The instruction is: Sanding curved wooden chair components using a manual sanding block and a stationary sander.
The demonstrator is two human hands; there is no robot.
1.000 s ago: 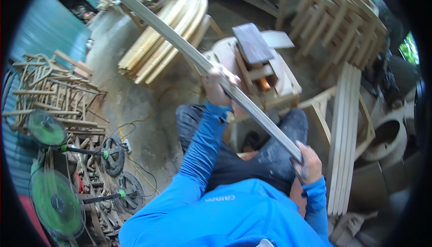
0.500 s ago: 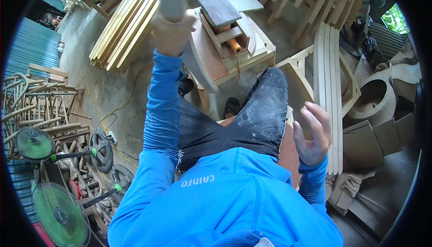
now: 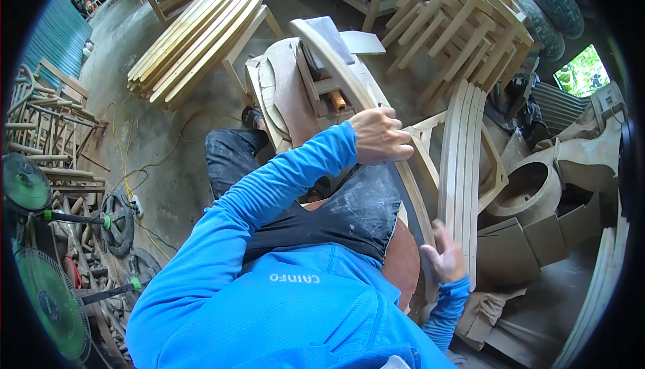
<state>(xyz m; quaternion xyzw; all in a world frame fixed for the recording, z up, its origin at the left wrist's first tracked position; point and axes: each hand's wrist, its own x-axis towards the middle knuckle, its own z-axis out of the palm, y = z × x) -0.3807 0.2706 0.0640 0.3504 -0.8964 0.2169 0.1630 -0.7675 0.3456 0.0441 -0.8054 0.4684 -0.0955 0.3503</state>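
Observation:
A long curved wooden slat slants across my lap, from the bench in front down to my right side. My left hand is closed around its middle, the forearm crossing my body. Beside the slat's lower end is my right hand, thumb and fingers apart; whether it touches the wood is unclear. Just right of it lies a stack of pale curved slats. Behind the held slat, the low wooden bench bears a grey flat plate and an orange tool handle, partly hidden.
More slats are piled at the far left, and wooden frames stand at the far right. Green fans are on the left. A yellow cord runs over the floor. Cardboard sits at the right.
My left hand has swung right and nearer with the slat, which now lies across my lap. My right hand has come down beside the slat's lower end. The head view has shifted.

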